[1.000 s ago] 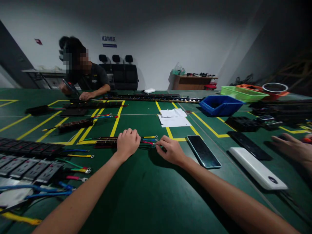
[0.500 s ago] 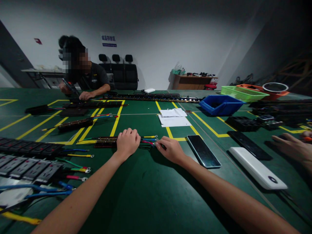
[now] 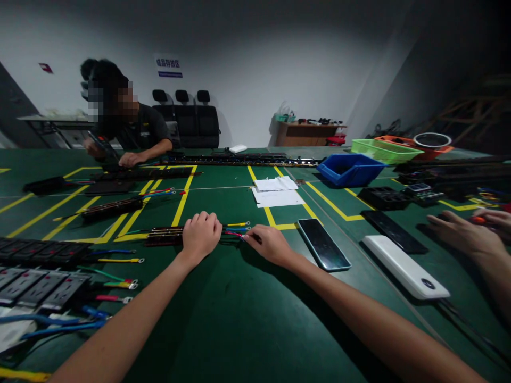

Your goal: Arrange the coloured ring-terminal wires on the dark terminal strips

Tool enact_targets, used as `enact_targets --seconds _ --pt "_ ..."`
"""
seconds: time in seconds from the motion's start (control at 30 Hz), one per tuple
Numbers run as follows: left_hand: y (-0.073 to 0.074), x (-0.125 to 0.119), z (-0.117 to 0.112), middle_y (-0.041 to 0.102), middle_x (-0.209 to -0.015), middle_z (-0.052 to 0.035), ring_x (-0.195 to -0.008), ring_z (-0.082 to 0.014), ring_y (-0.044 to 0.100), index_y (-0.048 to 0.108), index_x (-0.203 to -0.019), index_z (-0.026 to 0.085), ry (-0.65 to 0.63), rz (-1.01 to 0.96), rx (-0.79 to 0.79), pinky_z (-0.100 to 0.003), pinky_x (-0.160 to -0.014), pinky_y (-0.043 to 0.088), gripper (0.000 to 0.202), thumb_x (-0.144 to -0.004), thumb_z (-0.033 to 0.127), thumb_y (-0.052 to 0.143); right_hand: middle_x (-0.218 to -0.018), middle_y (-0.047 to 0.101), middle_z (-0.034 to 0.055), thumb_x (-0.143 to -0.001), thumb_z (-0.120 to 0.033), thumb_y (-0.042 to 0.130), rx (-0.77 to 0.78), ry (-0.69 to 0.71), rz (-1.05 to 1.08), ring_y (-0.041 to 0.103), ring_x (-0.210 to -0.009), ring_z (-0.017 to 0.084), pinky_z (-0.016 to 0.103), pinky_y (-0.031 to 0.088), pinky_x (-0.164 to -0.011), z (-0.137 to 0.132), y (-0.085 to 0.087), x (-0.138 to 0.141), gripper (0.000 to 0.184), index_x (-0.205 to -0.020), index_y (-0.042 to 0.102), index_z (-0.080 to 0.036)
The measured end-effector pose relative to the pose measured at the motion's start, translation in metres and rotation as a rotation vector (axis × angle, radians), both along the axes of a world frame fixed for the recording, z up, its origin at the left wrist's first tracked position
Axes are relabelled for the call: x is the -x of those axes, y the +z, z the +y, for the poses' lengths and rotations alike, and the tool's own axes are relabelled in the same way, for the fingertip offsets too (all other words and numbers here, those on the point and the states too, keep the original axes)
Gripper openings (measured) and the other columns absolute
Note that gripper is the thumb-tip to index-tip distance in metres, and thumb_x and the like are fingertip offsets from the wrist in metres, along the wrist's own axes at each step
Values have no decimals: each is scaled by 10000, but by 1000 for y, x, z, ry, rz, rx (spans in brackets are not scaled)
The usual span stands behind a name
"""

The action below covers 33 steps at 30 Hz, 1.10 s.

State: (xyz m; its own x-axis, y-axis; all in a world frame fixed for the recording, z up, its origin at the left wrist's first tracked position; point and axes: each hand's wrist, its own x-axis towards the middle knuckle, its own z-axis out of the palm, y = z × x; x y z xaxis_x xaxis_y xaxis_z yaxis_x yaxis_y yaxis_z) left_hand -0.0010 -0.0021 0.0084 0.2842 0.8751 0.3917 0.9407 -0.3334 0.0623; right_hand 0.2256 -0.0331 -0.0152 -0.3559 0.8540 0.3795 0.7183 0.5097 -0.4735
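A dark, narrow strip assembly (image 3: 164, 236) with copper-coloured lines lies on the green table in front of me, with a yellow wire at its left end. My left hand (image 3: 202, 234) is closed over its right part, hiding it. From beyond that hand, yellow and blue wires (image 3: 237, 224) with ring terminals stick out to the right. Thin red and blue wires (image 3: 235, 233) run beside them to my right hand (image 3: 268, 243), whose fingers are pinched on the wire ends. Exactly what sits between those fingertips is partly hidden.
A phone (image 3: 323, 244), a white power bank (image 3: 405, 267) and a black slab (image 3: 393, 231) lie to the right, near another person's hands (image 3: 467, 234). Socket strips (image 3: 43, 284) with wires are at left. White paper (image 3: 277, 198) and a blue bin (image 3: 351, 171) stand further back. A co-worker (image 3: 131, 127) sits opposite.
My view has turned slightly right, so everything appears further left. Both my hands keep nearly the same grip. The other person's hands at right show more fully, near an orange-red item.
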Motion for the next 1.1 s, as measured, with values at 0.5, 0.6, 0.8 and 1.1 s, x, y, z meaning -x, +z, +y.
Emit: enact_targets --seconds 0.5,0.6,0.8,1.1 --pt "0 0 -1 655 -913 -101 -838 -257 599 625 -877 193 25 10 -1 -366 -695 404 346 -1020 319 336 -721 646 10 -932 -244 608 -54 -70 195 561 -641 157 273 379 -593 -4 -10 11 136 -815 664 -203" --pt "0 -1 -1 653 -914 -99 -836 -252 599 629 -880 192 26 14 1 -363 -701 409 358 -1024 323 329 -730 649 11 -930 -238 602 -74 -58 203 566 -648 158 273 395 -604 -5 -10 12 128 -821 662 -205" --pt "-1 -1 0 656 -943 -114 -878 -271 599 636 -904 189 34 20 -8 -373 -727 412 348 -1019 321 336 -696 661 8 -914 -273 605 -24 -59 239 572 -617 151 263 379 -582 -8 -5 13 181 -763 669 -197" --pt "-3 1 0 642 -876 -86 -796 -240 596 619 -857 190 -1 -23 7 -351 -676 405 362 -1026 331 332 -669 660 17 -940 -308 550 -71 -190 283 571 -602 161 286 366 -584 -8 -6 10 282 -715 680 -199"
